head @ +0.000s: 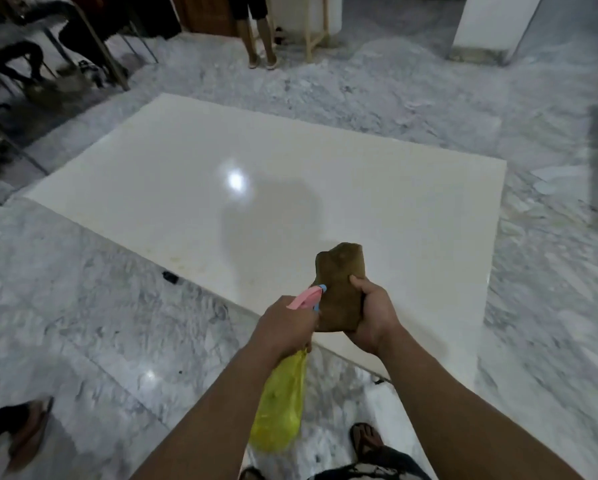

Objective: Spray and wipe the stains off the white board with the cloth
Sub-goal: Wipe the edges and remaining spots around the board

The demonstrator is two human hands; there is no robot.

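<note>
A large white board [325, 168] lies flat on the marble floor, with faint yellowish stains [174, 259] near its front left edge. My left hand [283, 323] grips a spray bottle [280, 407] with a yellow body and a pink head, its nozzle pointing at the cloth. My right hand [373, 313] holds up a brown cloth [341, 282] just above the board's near edge, right beside the nozzle.
A small dark object [170, 277] lies on the floor by the board's front left edge. Another person's legs [259, 39] stand beyond the board. Chairs and bags [48, 74] crowd the far left; a sandalled foot [27, 431] is at lower left, and my own foot [367, 441] by the board's near edge.
</note>
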